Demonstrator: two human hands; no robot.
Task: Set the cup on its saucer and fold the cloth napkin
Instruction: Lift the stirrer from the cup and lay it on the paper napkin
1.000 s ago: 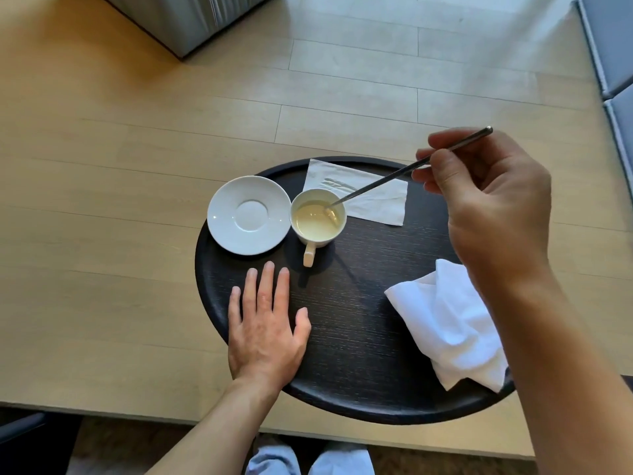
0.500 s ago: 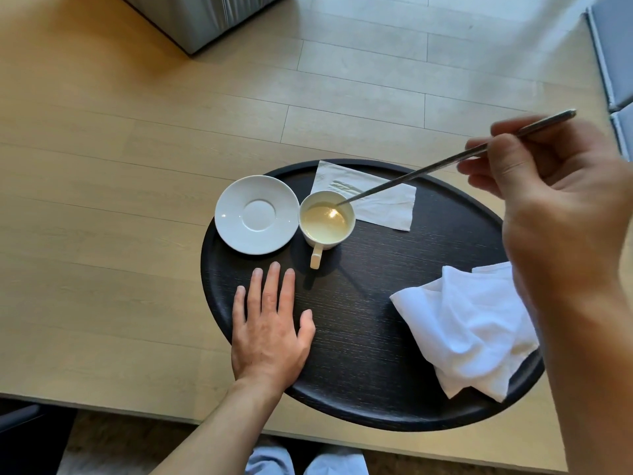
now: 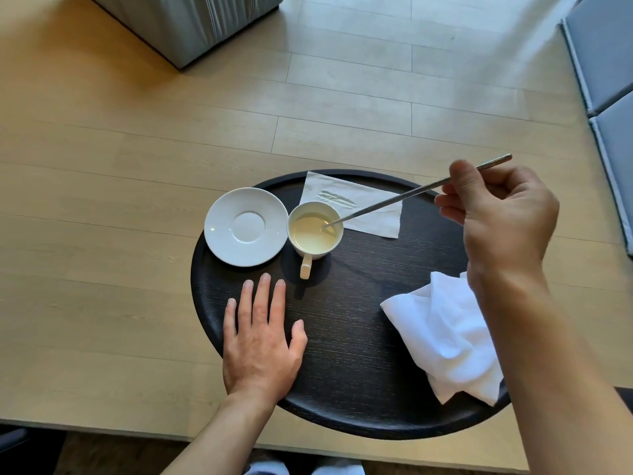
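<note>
Your left hand [image 3: 262,341] lies flat, fingers spread, on the dark round tray [image 3: 359,399]. Just beyond it the empty saucer [image 3: 246,226] sits beside the cup [image 3: 315,231], not under it. Your right hand [image 3: 503,217] pinches a long spoon [image 3: 404,197] dipping into the cup's pale liquid. The white cloth napkin [image 3: 442,334] lies crumpled beneath your right forearm.
</note>
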